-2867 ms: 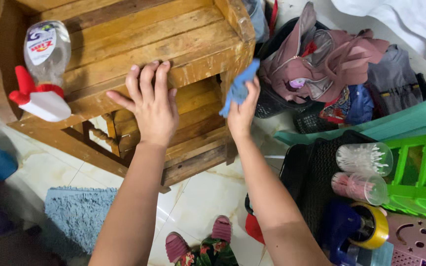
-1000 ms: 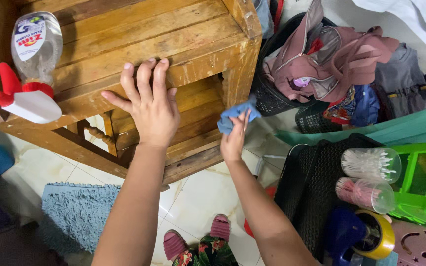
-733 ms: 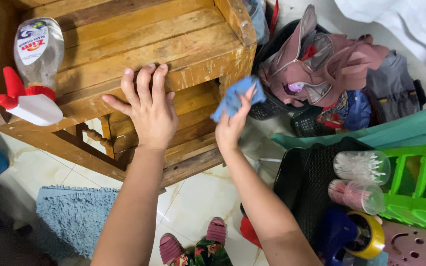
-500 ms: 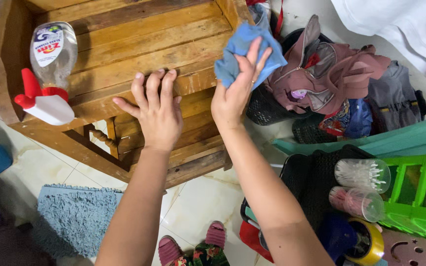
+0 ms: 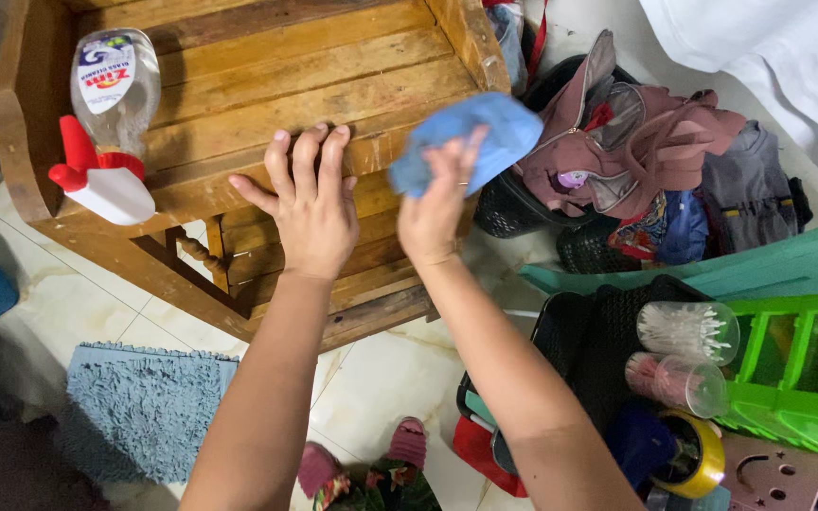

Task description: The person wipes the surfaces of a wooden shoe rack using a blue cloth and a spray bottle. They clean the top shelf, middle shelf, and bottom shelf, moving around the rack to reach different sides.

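Note:
A slatted wooden bench [image 5: 267, 66] fills the upper left of the head view. My left hand [image 5: 307, 206] lies flat, fingers spread, on the bench's front edge. My right hand [image 5: 437, 203] grips a light blue cloth [image 5: 471, 137] and holds it over the bench's right front corner. A clear spray bottle with a red trigger [image 5: 106, 123] lies on its side on the bench seat, to the left of my left hand.
A black basket with a pile of clothes and bags [image 5: 636, 161] stands right of the bench. Green plastic shelving [image 5: 788, 369], clear cups [image 5: 688, 331], a yellow tape roll [image 5: 693, 454] lie lower right. A blue-grey mat [image 5: 144, 407] covers the tiled floor; my feet [image 5: 371, 468] show below.
My right hand has lifted the blue cloth from the lower side of the bench up to its top right corner. My left hand has stayed on the front edge.

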